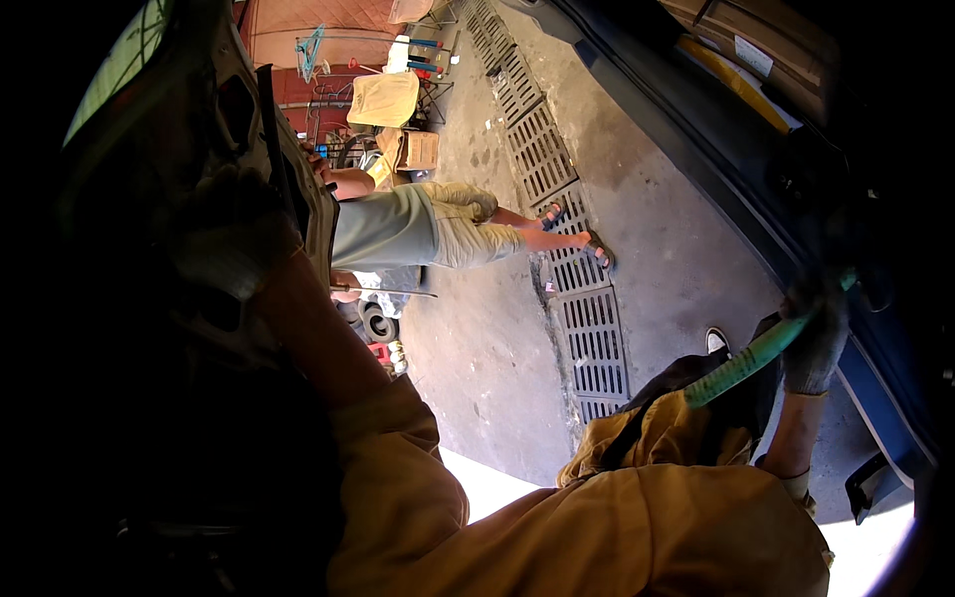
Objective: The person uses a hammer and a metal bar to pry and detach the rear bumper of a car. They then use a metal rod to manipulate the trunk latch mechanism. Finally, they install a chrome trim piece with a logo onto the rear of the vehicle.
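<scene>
My gloved left hand (pixel 234 239) reaches up against a dark, open metal vehicle panel (pixel 239 109) with cut-out holes at the left, its fingers lost in shadow. My gloved right hand (pixel 811 343) is closed round a green ribbed hose or sleeve (pixel 738 366) at the right, beside a long dark blue vehicle edge (pixel 696 149). A co-worker (pixel 383 229) in a grey-green top, tan shorts and sandals is on the far side of the left panel, a hand (pixel 318 164) at its edge and another lower down near a thin rod (pixel 398 293).
A drain grate (pixel 587 333) crosses the concrete floor (pixel 477 358). Beyond are chairs (pixel 383 99), cardboard boxes (pixel 420 149), tyres (pixel 378 323) and a red wall (pixel 274 30). A cardboard box (pixel 756 50) lies inside the vehicle at upper right.
</scene>
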The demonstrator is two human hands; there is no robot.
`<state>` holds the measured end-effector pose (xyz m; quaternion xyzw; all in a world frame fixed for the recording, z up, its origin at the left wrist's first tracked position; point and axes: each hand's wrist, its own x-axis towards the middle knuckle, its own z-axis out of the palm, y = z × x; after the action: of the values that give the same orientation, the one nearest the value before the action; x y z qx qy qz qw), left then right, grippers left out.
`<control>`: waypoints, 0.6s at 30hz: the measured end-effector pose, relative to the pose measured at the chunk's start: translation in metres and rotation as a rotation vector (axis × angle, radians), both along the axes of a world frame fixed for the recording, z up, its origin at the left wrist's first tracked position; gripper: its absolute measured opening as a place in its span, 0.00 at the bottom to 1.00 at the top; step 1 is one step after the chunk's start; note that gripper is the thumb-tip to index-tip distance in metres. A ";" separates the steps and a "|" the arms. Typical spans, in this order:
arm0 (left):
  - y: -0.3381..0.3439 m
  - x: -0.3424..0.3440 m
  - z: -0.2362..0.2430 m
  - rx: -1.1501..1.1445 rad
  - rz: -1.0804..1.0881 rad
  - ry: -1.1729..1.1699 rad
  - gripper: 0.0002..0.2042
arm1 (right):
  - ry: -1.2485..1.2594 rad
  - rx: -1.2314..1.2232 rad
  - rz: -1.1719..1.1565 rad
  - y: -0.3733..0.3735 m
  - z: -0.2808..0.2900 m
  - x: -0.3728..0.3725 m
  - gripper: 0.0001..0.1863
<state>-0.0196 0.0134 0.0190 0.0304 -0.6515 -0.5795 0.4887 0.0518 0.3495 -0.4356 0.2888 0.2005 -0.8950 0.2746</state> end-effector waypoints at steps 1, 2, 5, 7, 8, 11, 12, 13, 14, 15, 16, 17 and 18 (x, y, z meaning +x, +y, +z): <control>-0.011 -0.006 -0.002 0.003 -0.175 -0.061 0.22 | -0.041 -0.155 0.034 -0.025 0.027 0.014 0.14; -0.035 -0.001 0.003 0.002 -0.322 -0.119 0.22 | -0.060 -0.262 0.102 -0.047 0.048 0.020 0.12; -0.027 0.002 0.003 0.019 -0.378 -0.108 0.22 | 0.070 -0.113 0.603 -0.110 0.090 0.003 0.11; -0.004 0.003 0.006 -0.027 -0.236 -0.128 0.22 | 0.293 -0.313 0.621 -0.137 0.141 -0.020 0.12; -0.013 0.012 0.017 -0.014 -0.316 -0.157 0.21 | 0.386 -0.395 0.481 -0.154 0.168 -0.029 0.11; -0.005 -0.004 0.014 0.077 -0.104 -0.139 0.19 | 0.444 -0.448 0.381 -0.177 0.201 -0.011 0.09; -0.015 -0.009 0.009 0.087 -0.228 -0.210 0.19 | 0.395 -0.475 0.388 -0.179 0.198 0.005 0.08; -0.022 0.006 0.024 0.053 -0.312 -0.276 0.19 | 0.295 -0.538 0.431 -0.178 0.209 0.029 0.08; -0.031 0.019 0.036 0.037 -0.400 -0.354 0.19 | 0.206 -0.581 0.506 -0.175 0.222 0.029 0.09; -0.041 0.013 0.040 0.135 -0.366 -0.331 0.18 | 0.113 -0.595 0.569 -0.165 0.230 0.024 0.09; -0.021 0.005 0.028 0.167 -0.149 -0.282 0.17 | 0.117 -0.649 0.515 -0.168 0.234 0.019 0.10; -0.001 -0.003 0.016 0.199 0.067 -0.232 0.17 | 0.120 -0.702 0.460 -0.175 0.240 0.014 0.11; 0.005 -0.013 0.017 0.194 0.074 -0.205 0.16 | 0.164 -0.709 0.424 -0.176 0.249 0.007 0.11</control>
<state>-0.0327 0.0187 0.0359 0.1604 -0.6374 -0.6151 0.4355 0.0585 0.1734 -0.1868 0.0567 -0.0436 -0.8522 0.5183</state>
